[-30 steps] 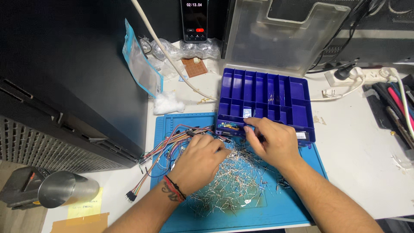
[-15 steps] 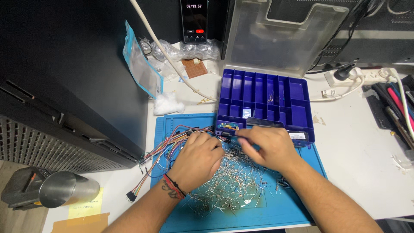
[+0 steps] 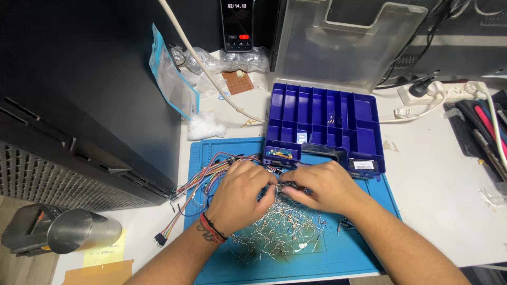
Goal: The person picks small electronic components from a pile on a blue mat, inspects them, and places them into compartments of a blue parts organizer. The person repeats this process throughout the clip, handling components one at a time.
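Pile of thin wire bits (image 3: 282, 232) on blue mat (image 3: 211, 158), under both hands. Left hand (image 3: 240, 198) fingers curled down, pressing on pile. Right hand (image 3: 322, 187) fingers bunched together on bits at pile's 12 o'clock; grip hidden, cannot tell. Colored jumper wires (image 3: 195, 182) at 9 o'clock. Blue parts box (image 3: 364, 113) at 1 o'clock, touching mat. Cotton ball (image 3: 205, 125) at 11 o'clock on counter (image 3: 438, 195).
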